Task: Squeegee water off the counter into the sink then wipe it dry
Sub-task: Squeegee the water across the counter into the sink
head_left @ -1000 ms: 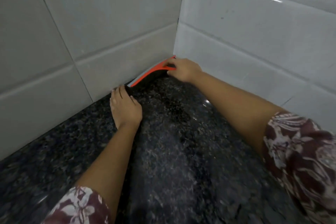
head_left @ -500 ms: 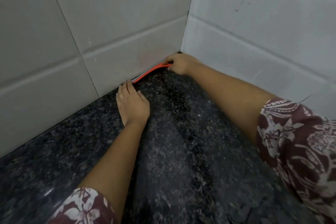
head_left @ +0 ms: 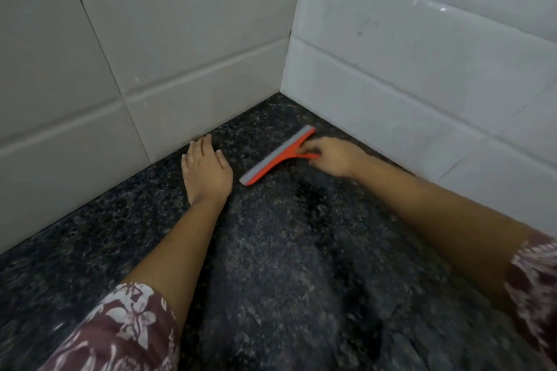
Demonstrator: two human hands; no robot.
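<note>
Near the counter [head_left: 301, 265] corner, squeegee [head_left: 272, 160] in grip of right hand [head_left: 334, 156], beside flat, open left hand [head_left: 208, 173].

Dim, flat indoor light, nothing casts a hard shadow. There's a tiny glare spot [head_left: 442, 9] plus a couple of shiny streaks high on the right wall tiles [head_left: 422, 78] (so the lamp's likely up that way). The dark surface [head_left: 301, 295] barely shines. The lower right is smeared with motion blur, especially the sleeve [head_left: 533, 289]. The right hand [head_left: 334, 156] on the squeegee [head_left: 277, 156] looks soft too. Tile lines [head_left: 60, 122] bow toward the edges.
</note>
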